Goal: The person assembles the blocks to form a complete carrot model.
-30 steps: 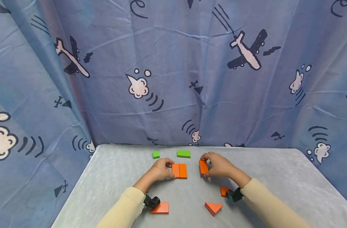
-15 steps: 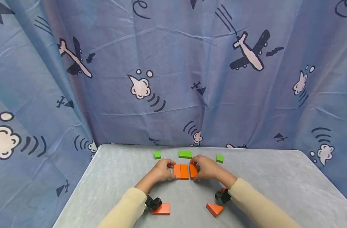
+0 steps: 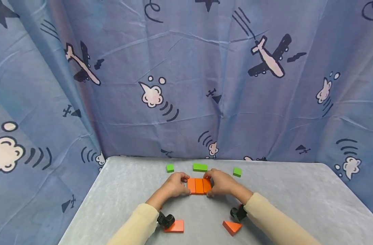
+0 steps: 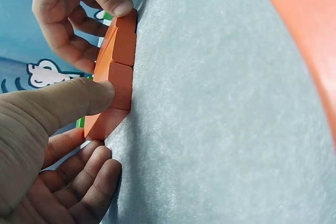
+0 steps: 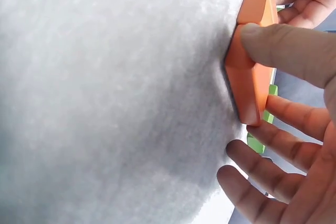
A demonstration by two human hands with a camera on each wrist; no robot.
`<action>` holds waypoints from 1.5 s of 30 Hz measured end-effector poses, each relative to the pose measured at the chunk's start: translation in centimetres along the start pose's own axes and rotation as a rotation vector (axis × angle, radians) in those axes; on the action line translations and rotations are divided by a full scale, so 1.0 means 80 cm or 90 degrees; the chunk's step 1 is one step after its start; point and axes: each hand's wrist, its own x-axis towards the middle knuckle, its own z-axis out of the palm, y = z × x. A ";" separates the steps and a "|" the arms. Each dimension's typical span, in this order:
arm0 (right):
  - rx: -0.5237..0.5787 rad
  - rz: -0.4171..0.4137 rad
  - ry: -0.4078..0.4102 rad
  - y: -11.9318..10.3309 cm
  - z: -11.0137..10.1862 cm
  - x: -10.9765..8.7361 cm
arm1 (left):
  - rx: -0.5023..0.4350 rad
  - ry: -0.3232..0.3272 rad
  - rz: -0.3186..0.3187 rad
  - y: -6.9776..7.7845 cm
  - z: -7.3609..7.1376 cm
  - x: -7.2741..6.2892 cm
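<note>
Three flat orange wooden blocks lie side by side on the grey-covered table: a left block (image 3: 191,186), a middle block (image 3: 199,186) and a right block (image 3: 207,185). My left hand (image 3: 174,185) pinches the left block between thumb and fingers, with the thumb on its near end (image 4: 122,87). From the other side my right hand (image 3: 222,183) grips the right block, its thumb pressed on the near end while the lower fingers spread loosely in the right wrist view. In the head view the three blocks form one row with their long sides together.
Behind the row lie a small green block (image 3: 170,168), a longer green block (image 3: 200,167) and another small green block (image 3: 237,172). Nearer are an orange rectangular block (image 3: 175,226) and an orange triangular block (image 3: 232,227). Wrist cameras partly cover more orange pieces. A patterned blue curtain (image 3: 186,85) hangs behind.
My right hand has brought the right orange block leftward up against the middle one, closing the gap. My left hand has kept its hold on the left block.
</note>
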 end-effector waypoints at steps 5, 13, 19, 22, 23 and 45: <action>0.001 -0.009 -0.008 0.000 0.005 -0.002 | 0.004 -0.003 0.001 -0.006 0.003 -0.002; 0.029 -0.007 0.012 0.011 -0.019 0.017 | 0.016 -0.005 0.003 -0.001 0.000 0.000; 0.022 0.003 0.031 0.017 -0.034 0.046 | 0.017 -0.003 0.002 0.002 -0.001 0.006; 0.007 0.011 0.026 0.019 -0.035 0.059 | 0.019 -0.005 0.005 0.001 0.000 0.009; 0.006 0.012 0.024 0.019 -0.035 0.063 | 0.019 -0.005 0.007 0.001 -0.001 0.010; -0.024 0.012 0.018 0.013 -0.018 0.097 | -0.003 -0.015 0.000 -0.003 -0.004 0.004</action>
